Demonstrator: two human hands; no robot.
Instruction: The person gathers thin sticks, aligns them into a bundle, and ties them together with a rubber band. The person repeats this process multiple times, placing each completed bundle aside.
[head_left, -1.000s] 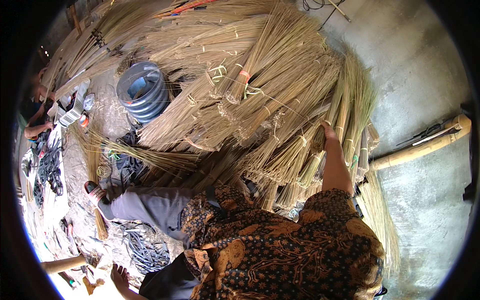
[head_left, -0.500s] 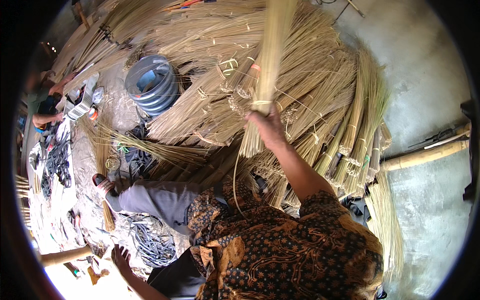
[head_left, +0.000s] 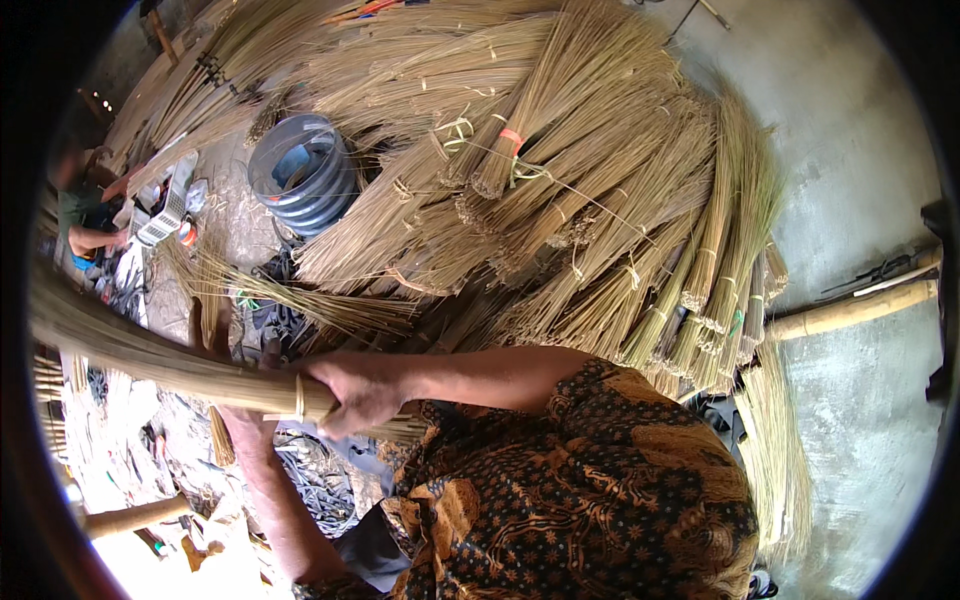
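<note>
A long bundle of thin dry stalks lies slantwise in front of me, its loose end reaching the left rim. Close to a pale tie band, my right hand is wrapped round the bundle's butt end. My left hand is behind or under the bundle, which hides its palm. Its fingers stick up past the far side, stretched and apart; whether the palm touches the stalks I cannot tell.
Many tied stalk bundles are heaped ahead and to the right. A ribbed grey tub stands left of the heap. A person sits at far left by a white crate. Bamboo poles lean by the wall.
My right hand has swung the bundle from upright over the heap down to the left, across my body. My left hand has risen from the lower left to the bundle.
</note>
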